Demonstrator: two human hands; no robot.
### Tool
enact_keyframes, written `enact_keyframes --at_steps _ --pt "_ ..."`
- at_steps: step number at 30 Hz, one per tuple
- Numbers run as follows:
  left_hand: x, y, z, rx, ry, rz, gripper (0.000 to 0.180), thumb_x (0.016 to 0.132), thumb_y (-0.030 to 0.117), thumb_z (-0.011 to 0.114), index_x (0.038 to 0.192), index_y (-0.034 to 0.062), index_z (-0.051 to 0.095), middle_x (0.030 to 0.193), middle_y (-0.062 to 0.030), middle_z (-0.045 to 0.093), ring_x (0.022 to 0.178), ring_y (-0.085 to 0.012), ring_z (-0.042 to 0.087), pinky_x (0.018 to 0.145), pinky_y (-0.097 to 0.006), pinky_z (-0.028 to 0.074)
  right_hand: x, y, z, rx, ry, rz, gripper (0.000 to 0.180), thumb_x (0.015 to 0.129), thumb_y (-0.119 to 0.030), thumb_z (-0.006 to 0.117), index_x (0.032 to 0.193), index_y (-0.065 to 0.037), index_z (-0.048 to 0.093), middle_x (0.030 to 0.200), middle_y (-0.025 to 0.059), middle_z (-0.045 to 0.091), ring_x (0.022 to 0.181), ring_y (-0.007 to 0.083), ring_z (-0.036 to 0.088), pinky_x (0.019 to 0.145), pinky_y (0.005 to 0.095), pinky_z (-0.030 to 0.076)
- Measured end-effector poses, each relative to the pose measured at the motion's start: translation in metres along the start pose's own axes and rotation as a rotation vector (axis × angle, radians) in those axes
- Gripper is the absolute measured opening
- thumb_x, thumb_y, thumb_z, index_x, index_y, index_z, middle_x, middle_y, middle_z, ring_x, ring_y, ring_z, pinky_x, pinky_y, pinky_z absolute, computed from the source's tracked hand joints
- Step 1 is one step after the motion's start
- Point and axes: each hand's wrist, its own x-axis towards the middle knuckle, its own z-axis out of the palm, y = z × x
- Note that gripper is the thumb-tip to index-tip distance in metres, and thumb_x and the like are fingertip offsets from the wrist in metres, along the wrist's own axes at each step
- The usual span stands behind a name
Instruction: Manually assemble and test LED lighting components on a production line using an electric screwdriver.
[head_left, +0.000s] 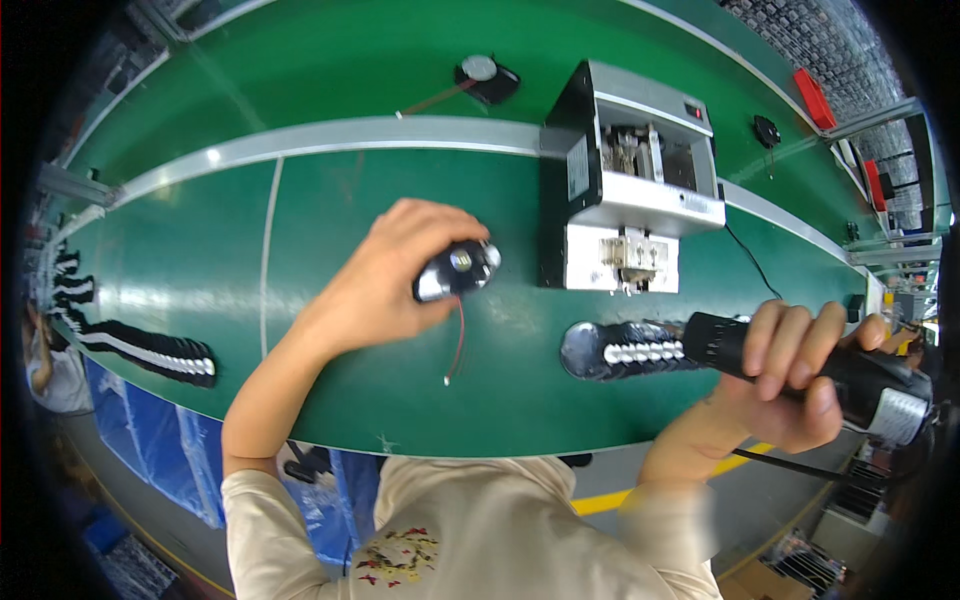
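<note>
Only got the head view here, so going off that. The left hand (385, 270) is out over the middle of the green worktop (350, 405), and its grip is closed around a small black rounded part (436, 276) with shiny spots on it. A thin reddish wire (461, 340) hangs off that part, with a tiny pale end. Looks like the part is held above the surface, left of the grey machine (655, 208), but can't really tell how high.

The right hand (790, 375) is off to the right with its grip wrapped around a chunky black cylindrical tool (716, 343), fingers curled over the top. The tool's narrower end points left, and there's a pale label (898, 415) near its fat end. That narrow end overlaps the right side of a row of dark parts with silvery spots (592, 350); can't tell if they touch.

The machine sits behind that row and has a clear fixture (635, 257) on its front plate. Another long row of black and white pieces (150, 345) lies on the far left. Beyond the metal rail (350, 134) there's a black piece with a round silver disc (480, 68), wire trailing left.
</note>
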Motion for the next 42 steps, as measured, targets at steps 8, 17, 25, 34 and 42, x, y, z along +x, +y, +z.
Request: enact_keyframes --at_steps 8,17,25,34,42 --pt "0.075 -0.121 -0.068 0.486 0.400 -0.308 0.063 0.070 -0.006 0.063 0.131 0.0105 0.056 0.128 -0.0139 0.061 0.124 -0.0359 0.054 0.107 -0.041 0.043 0.038 -0.006 -0.016 0.173 0.076 -0.047 0.044 0.083 -0.006 0.059 0.124 -0.002 0.046 0.075 0.0025 0.046 0.055 0.0108 0.048 0.058 0.0273 0.042" --pt "0.167 -0.110 -0.019 0.438 0.228 0.105 0.076 0.071 -0.014 0.057 0.140 0.0171 0.052 0.145 -0.0187 0.048 0.137 -0.0394 0.042 0.115 -0.046 0.037 0.096 0.019 -0.038 0.183 0.259 -0.159 0.039 0.086 -0.013 0.057 0.123 -0.005 0.050 0.077 0.0020 0.044 0.062 0.0107 0.044 0.066 0.0307 0.040" --pt "0.195 -0.093 0.007 0.314 -0.293 -0.133 0.071 0.072 -0.006 0.059 0.135 0.0266 0.061 0.154 -0.0125 0.039 0.142 -0.0343 0.036 0.111 -0.046 0.039 0.077 0.038 -0.049 -0.216 0.276 -0.176 0.049 0.086 -0.015 0.058 0.132 -0.003 0.044 0.077 0.0034 0.049 0.064 0.0143 0.046 0.066 0.0355 0.040" --pt "0.165 -0.056 0.010 0.296 0.068 -0.027 0.052 0.074 -0.001 0.065 0.123 0.0142 0.067 0.123 -0.0152 0.055 0.113 -0.0340 0.059 0.097 -0.042 0.050 0.045 -0.031 -0.014 -0.182 0.182 -0.375 0.048 0.082 -0.011 0.060 0.127 -0.002 0.046 0.078 0.0042 0.042 0.058 0.0114 0.044 0.064 0.0304 0.036" --pt "0.060 -0.007 -0.033 0.389 0.113 -0.017 0.058 0.070 -0.007 0.060 0.127 0.0057 0.060 0.117 -0.0143 0.058 0.112 -0.0345 0.056 0.096 -0.043 0.049 0.010 -0.039 -0.027 -0.180 0.178 -0.318 0.049 0.082 -0.009 0.062 0.127 -0.003 0.045 0.078 0.0044 0.045 0.050 0.0114 0.045 0.054 0.0275 0.039"
